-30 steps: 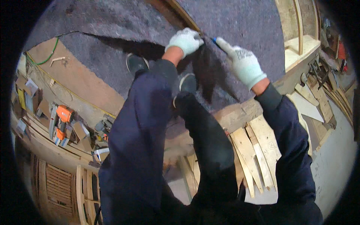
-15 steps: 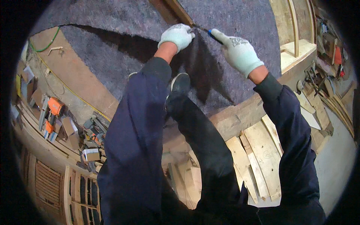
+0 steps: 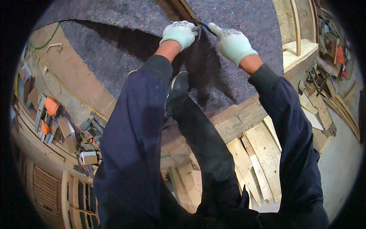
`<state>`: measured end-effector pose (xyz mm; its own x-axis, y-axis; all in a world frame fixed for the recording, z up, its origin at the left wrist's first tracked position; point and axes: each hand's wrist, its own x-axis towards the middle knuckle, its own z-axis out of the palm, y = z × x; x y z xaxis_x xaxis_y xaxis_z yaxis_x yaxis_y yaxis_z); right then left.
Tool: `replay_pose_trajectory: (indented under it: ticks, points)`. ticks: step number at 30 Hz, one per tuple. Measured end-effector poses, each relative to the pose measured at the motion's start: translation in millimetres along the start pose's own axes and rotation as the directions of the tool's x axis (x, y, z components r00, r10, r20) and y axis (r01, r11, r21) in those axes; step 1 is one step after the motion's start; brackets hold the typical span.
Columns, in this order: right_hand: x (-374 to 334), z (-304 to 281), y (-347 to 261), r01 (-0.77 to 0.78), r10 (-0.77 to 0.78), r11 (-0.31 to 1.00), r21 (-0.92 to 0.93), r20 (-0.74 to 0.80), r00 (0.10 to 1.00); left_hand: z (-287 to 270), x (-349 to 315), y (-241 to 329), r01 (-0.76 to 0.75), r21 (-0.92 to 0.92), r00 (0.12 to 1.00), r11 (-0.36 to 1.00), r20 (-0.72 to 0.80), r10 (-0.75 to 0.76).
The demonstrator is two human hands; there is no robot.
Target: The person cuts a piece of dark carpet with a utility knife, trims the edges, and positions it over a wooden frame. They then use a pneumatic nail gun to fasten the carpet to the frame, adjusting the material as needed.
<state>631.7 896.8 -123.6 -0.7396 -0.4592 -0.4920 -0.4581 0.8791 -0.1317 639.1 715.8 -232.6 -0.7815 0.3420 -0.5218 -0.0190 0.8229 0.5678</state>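
Note:
My left hand (image 3: 178, 35), in a white knit glove, is closed on the cut edge of a thick grey-purple felt sheet (image 3: 244, 17). My right hand (image 3: 234, 45), gloved alike, grips a knife (image 3: 208, 28) with a blue and black handle. Its thin front end points to the upper left, near my left fingertips at the felt edge; exactly where the tip touches is hard to see. Just beyond my hands, a wooden slat (image 3: 186, 10) shows through a gap in the felt. Below them the felt hangs in a dark, shadowed fold.
A wooden beam (image 3: 240, 115) runs along the felt's near edge, with pale boards (image 3: 263, 152) below it. An orange nail gun (image 3: 51, 107) and cardboard boxes lie at left, near a yellow hose (image 3: 72, 93). A wooden frame (image 3: 299, 51) stands at right. My shoe (image 3: 180, 82) is on the felt.
My right hand with the knife has moved slightly left and up, closer to my left hand. My left hand keeps its hold on the felt. The whole view has shifted a little.

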Motion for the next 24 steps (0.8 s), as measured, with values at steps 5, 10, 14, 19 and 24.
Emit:
replay_pose_trajectory:
  ticks: [5,10,14,19,24]
  points:
    - [-26,-10,5,-0.054,0.056,0.998,-0.03,0.088,0.995,0,-13,4,-0.006,0.042,0.998,0.999,-0.07,0.009]
    - [-4,6,1,-0.023,0.029,0.998,-0.058,0.103,0.994,2,-14,2,-0.018,0.055,0.998,0.998,-0.055,0.021]
    - [-1,16,0,0.004,0.0,0.998,-0.06,0.069,0.998,8,-23,-6,-0.072,0.107,0.993,0.992,-0.086,0.081]
    - [-23,6,-1,-0.066,0.075,0.996,-0.061,0.155,0.985,8,-36,-12,-0.151,0.14,0.979,0.979,-0.117,0.168]
    - [-20,-1,-4,-0.087,0.091,0.996,-0.037,0.123,0.988,8,-40,-13,-0.18,0.127,0.98,0.976,-0.063,0.189]
